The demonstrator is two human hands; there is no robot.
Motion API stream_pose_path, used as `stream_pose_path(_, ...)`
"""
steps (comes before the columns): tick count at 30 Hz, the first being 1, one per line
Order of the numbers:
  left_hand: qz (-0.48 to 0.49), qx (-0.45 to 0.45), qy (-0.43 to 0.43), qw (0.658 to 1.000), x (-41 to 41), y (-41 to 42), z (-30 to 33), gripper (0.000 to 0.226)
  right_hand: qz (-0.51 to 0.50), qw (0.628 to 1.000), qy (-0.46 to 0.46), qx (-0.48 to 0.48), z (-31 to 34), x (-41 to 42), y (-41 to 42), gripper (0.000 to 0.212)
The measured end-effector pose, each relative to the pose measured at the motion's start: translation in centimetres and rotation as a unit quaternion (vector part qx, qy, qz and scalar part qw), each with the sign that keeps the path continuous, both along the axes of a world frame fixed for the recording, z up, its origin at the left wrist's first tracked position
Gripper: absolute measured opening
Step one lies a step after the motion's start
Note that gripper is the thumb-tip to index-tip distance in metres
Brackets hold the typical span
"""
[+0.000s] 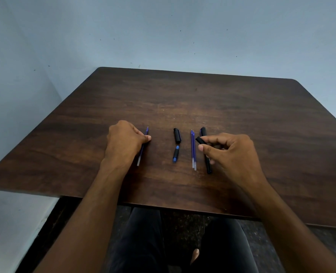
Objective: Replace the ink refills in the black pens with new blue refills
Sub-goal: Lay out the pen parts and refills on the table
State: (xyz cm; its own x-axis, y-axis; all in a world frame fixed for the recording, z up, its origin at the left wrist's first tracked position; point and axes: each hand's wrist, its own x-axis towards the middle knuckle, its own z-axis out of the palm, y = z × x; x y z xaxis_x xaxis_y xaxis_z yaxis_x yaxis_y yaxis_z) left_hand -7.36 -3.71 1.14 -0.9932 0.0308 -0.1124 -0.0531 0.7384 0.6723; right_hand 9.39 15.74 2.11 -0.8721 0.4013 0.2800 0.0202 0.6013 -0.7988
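Observation:
On the dark wooden table (182, 99) my left hand (123, 140) pinches a blue refill (141, 152) that lies on the wood, its tip pointing away. My right hand (230, 150) grips a black pen barrel (200, 140), whose open end sticks out past my fingers. Under that hand lies a whole black pen (207, 164) with its cap at the far end. Two blue refills (193, 152) lie side by side just left of it. In the middle rest a black cap (177, 135) and a black tip piece with blue ends (175, 154).
The table stands against a pale blue wall (163, 36), with its near edge over my dark trousers (139, 243). Bare wood stretches behind and to the right of the pen parts.

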Motion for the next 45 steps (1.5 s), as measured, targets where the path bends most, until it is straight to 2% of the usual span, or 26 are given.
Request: stream_pose_path(45,0.011,0.011,0.015,1.000,-0.15,-0.14,0.34,0.023,-0.008,1.000,0.010,-0.006,-0.09,0.09,0.32,0.026)
